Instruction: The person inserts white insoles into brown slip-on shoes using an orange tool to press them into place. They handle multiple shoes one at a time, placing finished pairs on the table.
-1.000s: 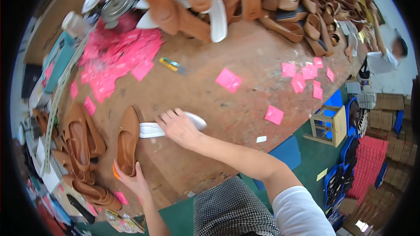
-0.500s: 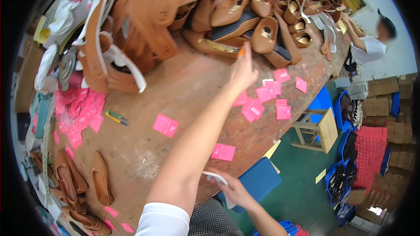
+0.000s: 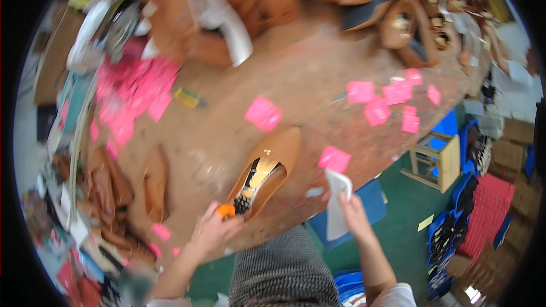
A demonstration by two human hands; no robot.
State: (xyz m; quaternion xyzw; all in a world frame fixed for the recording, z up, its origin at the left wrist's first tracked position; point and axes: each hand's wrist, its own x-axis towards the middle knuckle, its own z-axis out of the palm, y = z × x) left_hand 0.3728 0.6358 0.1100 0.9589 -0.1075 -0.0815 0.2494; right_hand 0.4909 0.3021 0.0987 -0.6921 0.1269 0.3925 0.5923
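Observation:
My left hand is closed on the heel end of a tan pointed flat shoe. The shoe's toe points away and to the right, and its opening faces up, showing a shiny gold and dark patterned inside. An orange cover sits on one of this hand's fingertips. My right hand grips a long white flat piece with a rounded end, shaped like an insole, held up by the table's near edge.
A worn brown table carries pink cards, a heap of pink packets, a yellow-green cutter and loose tan shoes. Blurred shoe piles line the far side. A wooden stool and blue crates stand right; another person is beyond.
My left hand has come back from the far shoe pile to the near edge, now with a tan shoe. My right hand still holds the white piece, raised higher. The view has shifted.

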